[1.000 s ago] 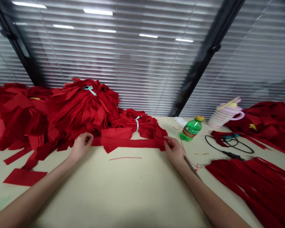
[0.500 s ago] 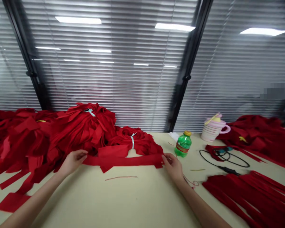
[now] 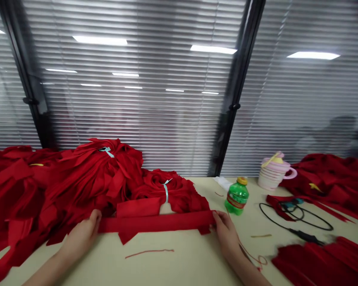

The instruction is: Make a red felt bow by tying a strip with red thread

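Observation:
A red fabric strip (image 3: 158, 223) is stretched sideways between my two hands, just above the pale table. My left hand (image 3: 85, 232) pinches its left end, fingers closed. At the right end, the thumb and fingers of my right hand (image 3: 226, 230) grip the cloth. Angled flaps of red cloth hang below the strip near both ends. Right behind it sits a red fabric bundle (image 3: 179, 190) tied with a pale blue band (image 3: 166, 191). A loose red thread (image 3: 149, 252) lies on the table in front of the strip.
A large red fabric heap (image 3: 98, 178) fills the left. To the right stand a green bottle (image 3: 237, 196) and a pink-handled cup (image 3: 273, 172). Beyond them lie a black cable (image 3: 308, 236) and more red strips (image 3: 325, 260). Window blinds (image 3: 143, 99) rise behind the table.
The view has tilted up slightly, so everything sits lower in the picture. Both hands still hold the red strip, now pulled straighter and spread a little wider.

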`<state>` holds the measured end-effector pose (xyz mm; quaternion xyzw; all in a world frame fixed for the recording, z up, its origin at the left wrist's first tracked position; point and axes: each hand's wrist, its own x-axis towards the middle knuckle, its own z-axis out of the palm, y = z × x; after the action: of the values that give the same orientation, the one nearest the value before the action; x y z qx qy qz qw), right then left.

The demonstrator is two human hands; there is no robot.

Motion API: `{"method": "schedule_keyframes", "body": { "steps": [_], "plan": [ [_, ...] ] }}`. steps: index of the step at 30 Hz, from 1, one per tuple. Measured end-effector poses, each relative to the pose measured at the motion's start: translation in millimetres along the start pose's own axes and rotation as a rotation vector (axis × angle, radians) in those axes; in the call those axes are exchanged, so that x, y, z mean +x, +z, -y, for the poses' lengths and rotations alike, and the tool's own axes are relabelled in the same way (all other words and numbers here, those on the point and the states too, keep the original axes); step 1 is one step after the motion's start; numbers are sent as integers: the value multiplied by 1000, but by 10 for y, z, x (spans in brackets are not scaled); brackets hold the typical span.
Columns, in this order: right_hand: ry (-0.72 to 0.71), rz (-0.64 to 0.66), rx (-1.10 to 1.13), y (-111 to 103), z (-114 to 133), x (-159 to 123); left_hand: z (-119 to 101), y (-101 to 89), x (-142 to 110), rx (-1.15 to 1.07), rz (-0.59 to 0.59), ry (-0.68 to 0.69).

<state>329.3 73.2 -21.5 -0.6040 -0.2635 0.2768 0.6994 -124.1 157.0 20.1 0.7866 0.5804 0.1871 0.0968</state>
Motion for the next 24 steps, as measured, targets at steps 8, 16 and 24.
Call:
{"method": "schedule_keyframes", "body": {
  "steps": [8,16,24],
  "plan": [
    [12,-23,3,-18,12,14,-38,-74,-11,108,-44,-35],
    [9,-19,-9,-15,-1,4,-212,-113,-115,141,-56,-6],
    [-40,-2,-78,20,20,-43,-71,68,-39,-152,62,15]
  ]
}}
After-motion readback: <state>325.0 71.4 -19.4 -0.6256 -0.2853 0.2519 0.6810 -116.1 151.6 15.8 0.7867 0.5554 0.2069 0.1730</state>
